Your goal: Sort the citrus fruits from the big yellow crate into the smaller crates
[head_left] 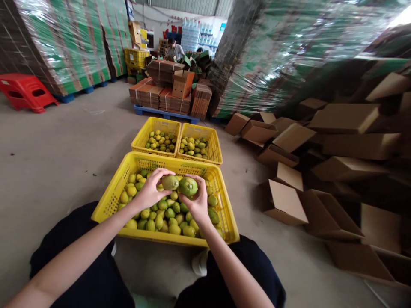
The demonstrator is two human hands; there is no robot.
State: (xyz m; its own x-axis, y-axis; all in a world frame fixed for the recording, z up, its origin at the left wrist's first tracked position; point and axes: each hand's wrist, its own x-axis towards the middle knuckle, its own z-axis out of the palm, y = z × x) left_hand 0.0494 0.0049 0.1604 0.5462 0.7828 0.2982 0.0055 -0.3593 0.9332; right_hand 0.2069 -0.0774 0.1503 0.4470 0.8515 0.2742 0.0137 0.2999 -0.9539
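Between the thumb and fingers of my left hand [153, 188] is a dull yellow-green lemon [170, 182]. My right hand [198, 201] grips a greener lemon [188, 186], its tip turned toward me. The two fruits are side by side, close together, above a large yellow crate [105, 197] between my knees. Many loose lemons [174, 229], from yellow to green, cover the bottom of that crate. My hands and forearms hide part of them.
Two smaller yellow crates [138, 137] with lemons adjoin the far side. Behind them a blue pallet [167, 114] bears bundled flat cardboard [147, 95]. Open cardboard boxes [285, 201] are heaped at right. A red stool [28, 92] stands left, near wrapped stacks [80, 42]. A person [175, 50] is at the back.
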